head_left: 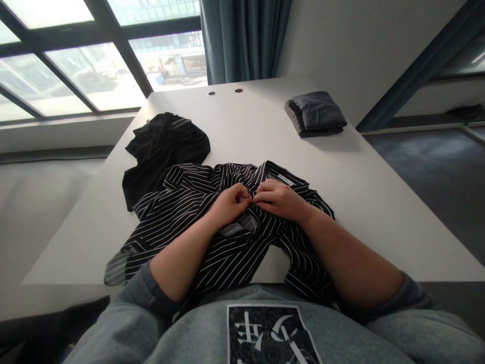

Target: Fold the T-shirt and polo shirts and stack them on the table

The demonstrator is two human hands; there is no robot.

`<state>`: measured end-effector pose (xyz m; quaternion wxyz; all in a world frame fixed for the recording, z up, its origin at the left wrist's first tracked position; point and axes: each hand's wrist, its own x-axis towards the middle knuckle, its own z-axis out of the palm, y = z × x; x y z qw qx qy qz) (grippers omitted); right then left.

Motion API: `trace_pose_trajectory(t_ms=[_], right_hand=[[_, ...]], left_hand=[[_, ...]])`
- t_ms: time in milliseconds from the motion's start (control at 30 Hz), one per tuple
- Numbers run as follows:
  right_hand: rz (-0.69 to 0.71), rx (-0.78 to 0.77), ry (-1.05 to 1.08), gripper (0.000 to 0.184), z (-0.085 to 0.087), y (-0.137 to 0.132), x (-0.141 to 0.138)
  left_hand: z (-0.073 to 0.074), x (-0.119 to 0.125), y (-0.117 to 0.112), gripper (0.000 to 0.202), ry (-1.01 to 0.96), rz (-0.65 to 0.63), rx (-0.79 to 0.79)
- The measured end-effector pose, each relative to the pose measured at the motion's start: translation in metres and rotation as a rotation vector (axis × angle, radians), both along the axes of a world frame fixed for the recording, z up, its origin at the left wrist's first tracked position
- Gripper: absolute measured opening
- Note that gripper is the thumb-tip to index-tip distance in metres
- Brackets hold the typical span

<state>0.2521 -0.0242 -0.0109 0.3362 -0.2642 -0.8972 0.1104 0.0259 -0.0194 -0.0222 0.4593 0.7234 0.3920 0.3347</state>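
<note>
My left hand (231, 203) and my right hand (278, 198) meet at the front of a black shirt with white stripes (189, 215), just below its collar. The fingertips of both hands pinch the front edge of the cloth, and they hide any button there. The shirt lies spread out with its front facing up, and a white label shows inside the collar (284, 178). Its lower part runs towards me and hangs near the table's edge. My forearms rest on the shirt.
A crumpled black garment (164, 151) touches the shirt's far left side. A folded dark grey garment (316, 114) sits at the far right of the white table (246, 126). The table has two small round holes (225, 92) near its far edge, with a window and curtain beyond.
</note>
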Motion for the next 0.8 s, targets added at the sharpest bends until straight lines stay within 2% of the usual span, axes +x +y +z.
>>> trace_pose_trajectory(t_ms=[233, 367, 533, 600, 800], right_hand=[[-0.011, 0.006, -0.034, 0.016, 0.002, 0.000, -0.001], [-0.069, -0.063, -0.042, 0.015, -0.001, -0.001, -0.004], [-0.105, -0.148, 0.006, 0.008, -0.005, -0.002, -0.003], [-0.092, -0.126, 0.014, 0.009, -0.005, -0.002, -0.002], [-0.051, -0.029, 0.043, 0.012, 0.002, -0.002, -0.003]], left_hand=[[0.004, 0.001, -0.004, 0.007, 0.147, 0.061, 0.108], [0.013, 0.003, -0.008, 0.009, 0.245, 0.102, 0.182], [0.018, 0.003, -0.011, 0.010, 0.273, 0.068, 0.311], [0.017, 0.003, -0.011, 0.009, 0.226, 0.081, 0.266], [0.006, 0.005, -0.006, 0.016, -0.096, 0.089, -0.046]])
